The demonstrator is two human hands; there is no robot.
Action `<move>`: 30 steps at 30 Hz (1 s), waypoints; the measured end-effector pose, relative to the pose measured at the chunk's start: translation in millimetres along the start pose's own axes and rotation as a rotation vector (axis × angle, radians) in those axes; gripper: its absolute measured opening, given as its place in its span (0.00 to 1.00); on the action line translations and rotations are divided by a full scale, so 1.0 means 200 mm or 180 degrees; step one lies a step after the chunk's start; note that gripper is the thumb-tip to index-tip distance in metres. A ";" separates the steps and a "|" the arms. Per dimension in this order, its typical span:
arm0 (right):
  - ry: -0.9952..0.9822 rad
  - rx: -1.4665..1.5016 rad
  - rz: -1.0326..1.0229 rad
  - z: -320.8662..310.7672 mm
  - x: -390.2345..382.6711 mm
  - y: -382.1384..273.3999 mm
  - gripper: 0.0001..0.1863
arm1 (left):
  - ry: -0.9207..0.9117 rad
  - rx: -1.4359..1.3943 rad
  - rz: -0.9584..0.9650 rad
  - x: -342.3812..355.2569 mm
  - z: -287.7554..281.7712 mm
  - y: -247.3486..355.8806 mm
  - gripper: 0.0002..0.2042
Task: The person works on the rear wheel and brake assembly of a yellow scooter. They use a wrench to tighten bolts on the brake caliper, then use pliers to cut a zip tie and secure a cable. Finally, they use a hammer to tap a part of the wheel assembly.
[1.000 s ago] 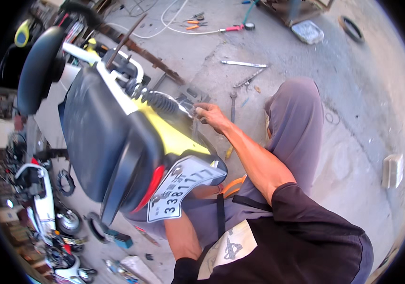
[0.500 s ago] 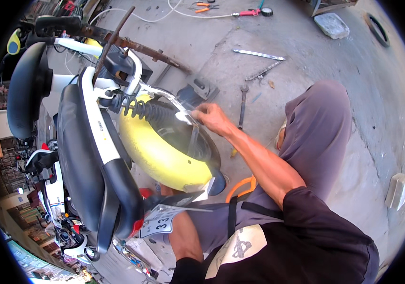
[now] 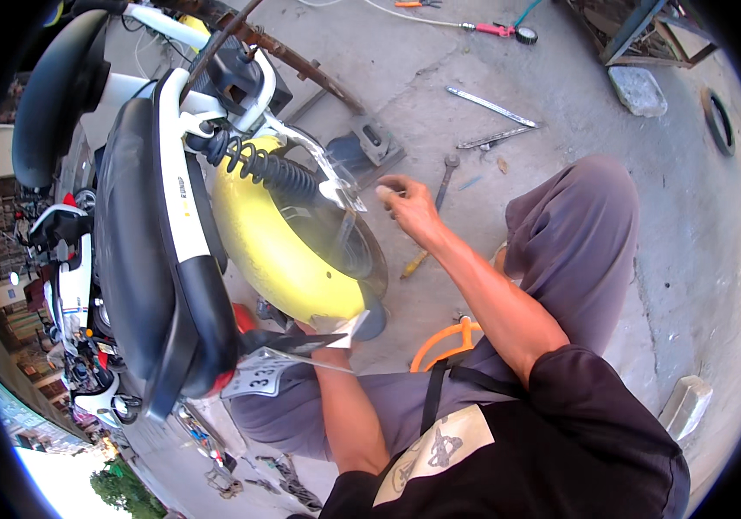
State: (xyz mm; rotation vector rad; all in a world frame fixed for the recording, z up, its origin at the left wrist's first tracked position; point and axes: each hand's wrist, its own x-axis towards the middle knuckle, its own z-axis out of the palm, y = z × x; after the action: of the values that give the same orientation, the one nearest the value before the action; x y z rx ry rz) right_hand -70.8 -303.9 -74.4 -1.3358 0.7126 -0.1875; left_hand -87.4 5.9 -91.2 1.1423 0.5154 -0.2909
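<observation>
Setting: open-air motorbike repair workshop on a stained concrete floor (image 3: 561, 78). A scooter (image 3: 171, 259) with a yellow rear fender (image 3: 275, 251) and exposed shock spring (image 3: 271, 169) stands tipped for service. Loose hand tools lie scattered on the ground: a wrench (image 3: 445, 177), metal bars (image 3: 491, 106), a red-handled tool (image 3: 496, 29). More parked scooters (image 3: 67, 285) crowd the left edge.

We look down on a grey concrete floor (image 3: 561, 78), stained and lit by bright daylight. Toward its far edge lie a long metal bar (image 3: 491, 106), a wrench (image 3: 445, 177) and a pale stone block (image 3: 637, 90). At the floor's left side other parked motorbikes (image 3: 76, 285) crowd together, with green trees (image 3: 119, 486) beyond.
</observation>
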 end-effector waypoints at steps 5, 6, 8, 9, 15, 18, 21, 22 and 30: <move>0.0705 -0.0280 -0.1204 -0.24 -0.33 -0.12 0.08 | 0.0674 -0.0114 -0.0307 -0.24 0.01 -0.28 0.23; 0.0633 -0.0256 -0.1774 -0.29 -0.41 -0.17 0.05 | 0.1058 0.0029 -0.0299 -0.38 0.18 -0.28 0.20; 0.0041 -0.0378 -0.2332 -0.32 -0.65 -0.36 0.08 | 0.1112 -0.0152 -0.0226 -0.40 -0.01 -0.47 0.19; -0.0216 -0.0569 -0.3056 -0.33 -0.73 -0.39 0.14 | 0.1111 -0.0271 -0.0138 -0.43 -0.11 -0.57 0.18; -0.1680 -0.0375 -0.4772 -0.26 -1.67 -0.74 0.19 | 0.0409 0.0330 -0.0156 -0.99 0.20 -0.71 0.15; -0.2162 -0.0364 -0.5091 -0.29 -2.06 -0.74 0.18 | -0.0312 0.0996 0.0152 -1.31 0.42 -0.63 0.15; -0.2446 -0.0315 -0.5407 -0.32 -2.36 -0.75 0.16 | -0.0694 0.1578 0.0741 -1.57 0.50 -0.49 0.15; -0.2507 -0.0325 -0.5513 -0.34 -2.44 -0.75 0.16 | -0.0765 0.1652 0.0907 -1.66 0.51 -0.45 0.16; -0.2523 -0.0920 -0.5975 -0.57 -2.72 -0.87 0.13 | -0.0906 0.1716 0.2048 -2.12 0.56 -0.10 0.15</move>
State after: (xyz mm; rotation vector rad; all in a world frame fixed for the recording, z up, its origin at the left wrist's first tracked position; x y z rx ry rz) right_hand -511.7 -163.4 278.1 -1.7676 -1.3918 -0.9638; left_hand -430.5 -120.6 152.8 1.6884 -0.2132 -0.0214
